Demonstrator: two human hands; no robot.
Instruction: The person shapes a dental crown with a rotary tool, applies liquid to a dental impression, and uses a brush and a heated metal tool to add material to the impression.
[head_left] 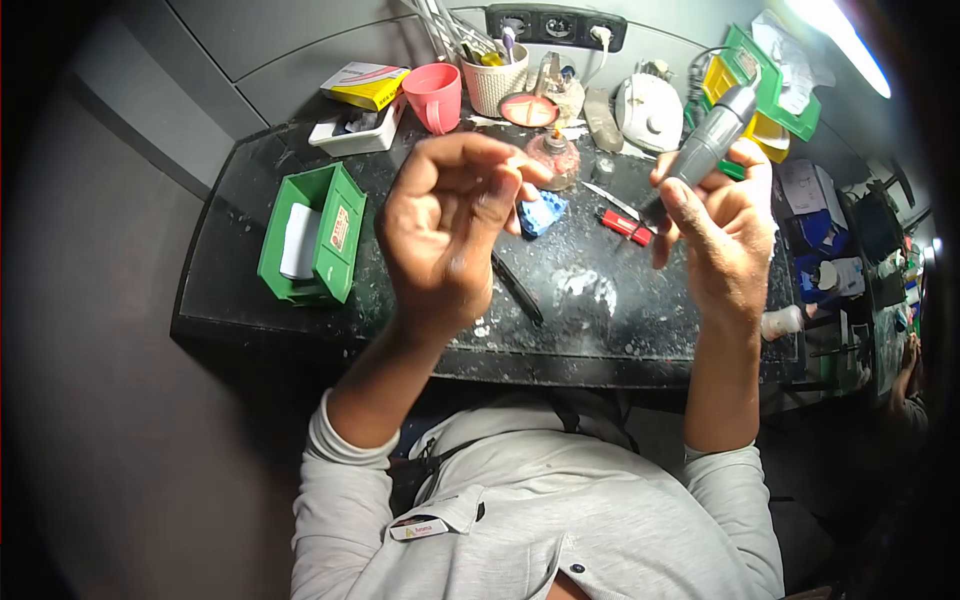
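Observation:
My left hand (438,220) is raised over the bench, its thumb and fingertips pinched together. Something small and pale may be between them; I cannot make it out. Wrapped in the fingers of my right hand (722,215) is a grey rotary handpiece (712,138), tilted with its cord end up and to the right. Its working tip is hard to see. Beyond and between the hands lie a blue moulded piece (543,213), a knife (610,200) and a red lighter-like object (625,227). A black pen-like tool (517,289) rests nearer the front edge.
A glass spirit burner (553,158) stands behind the blue piece. A green bin (340,240) sits at left, with a pink mug (433,100) and woven basket (496,85) at the back. A white rounded device (648,112) and green and yellow bins (800,122) stand back right.

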